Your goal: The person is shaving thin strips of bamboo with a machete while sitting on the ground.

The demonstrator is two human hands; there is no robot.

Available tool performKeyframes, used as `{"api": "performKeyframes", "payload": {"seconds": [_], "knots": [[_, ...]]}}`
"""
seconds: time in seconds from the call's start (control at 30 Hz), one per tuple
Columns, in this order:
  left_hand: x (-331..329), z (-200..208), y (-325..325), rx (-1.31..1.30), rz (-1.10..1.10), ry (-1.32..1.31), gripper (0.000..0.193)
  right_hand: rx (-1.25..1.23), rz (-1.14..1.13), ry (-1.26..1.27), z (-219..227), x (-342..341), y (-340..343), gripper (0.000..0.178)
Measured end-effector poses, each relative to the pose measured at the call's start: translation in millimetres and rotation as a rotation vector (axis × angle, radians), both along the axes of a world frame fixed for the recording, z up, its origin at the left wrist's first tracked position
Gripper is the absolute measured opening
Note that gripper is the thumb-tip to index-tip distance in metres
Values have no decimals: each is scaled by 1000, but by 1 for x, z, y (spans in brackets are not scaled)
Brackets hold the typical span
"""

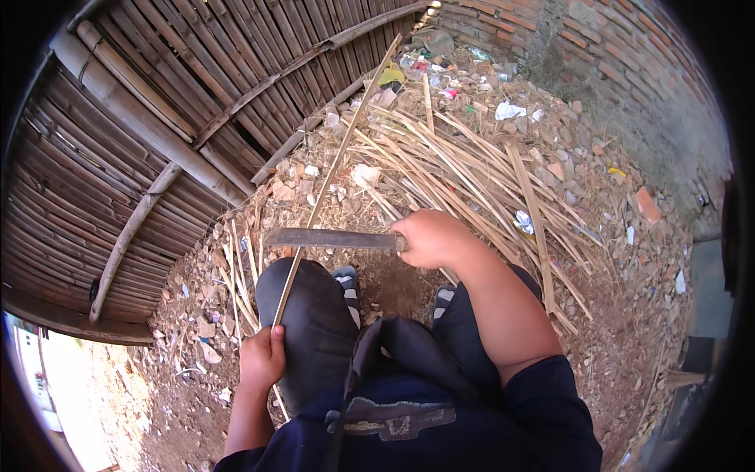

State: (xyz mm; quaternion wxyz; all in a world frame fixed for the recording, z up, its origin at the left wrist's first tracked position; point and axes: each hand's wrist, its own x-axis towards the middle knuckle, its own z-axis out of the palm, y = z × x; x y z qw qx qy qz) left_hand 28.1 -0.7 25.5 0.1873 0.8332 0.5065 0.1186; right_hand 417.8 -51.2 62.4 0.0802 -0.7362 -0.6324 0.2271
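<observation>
My left hand [261,358] is closed round the lower part of a long, thin bamboo strip [338,161], beside my left knee. The strip slants up and away, its far end near the bamboo wall. In my right hand [431,238] is the handle of a machete [334,238], fingers wrapped round it. Its broad, dark blade points left and crosses over the strip just beyond my left knee. Whether the blade touches the strip I cannot tell. A short tail of the strip shows below my left hand.
A pile of bamboo strips [472,177] lies on the rubble ahead and right. More strips [236,275] lie left of my knee. A bamboo slat wall [149,134] closes the left side, a brick wall [621,71] the far right. Litter and stones cover the ground between.
</observation>
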Motion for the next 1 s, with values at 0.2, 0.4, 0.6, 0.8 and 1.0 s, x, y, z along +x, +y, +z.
{"api": "performKeyframes", "payload": {"seconds": [0.2, 0.4, 0.6, 0.8, 1.0], "knots": [[-4, -9, -3, 41, 15, -5, 45, -83, -19, 65, 2, 18, 8, 36], [-2, -6, -1, 65, -13, 49, 43, -45, 17, 6, 6, -16, 3, 34], [-3, -8, 0, 94, -38, 25, 43, -35, -101, 106, -12, 18, 23, 33], [-8, -8, -3, 79, -47, 50, 42, -70, 19, 59, -6, -10, 25, 34], [-1, -2, 3, 81, -88, 44, 42, 27, -141, 130, -38, 21, 32, 33]]}}
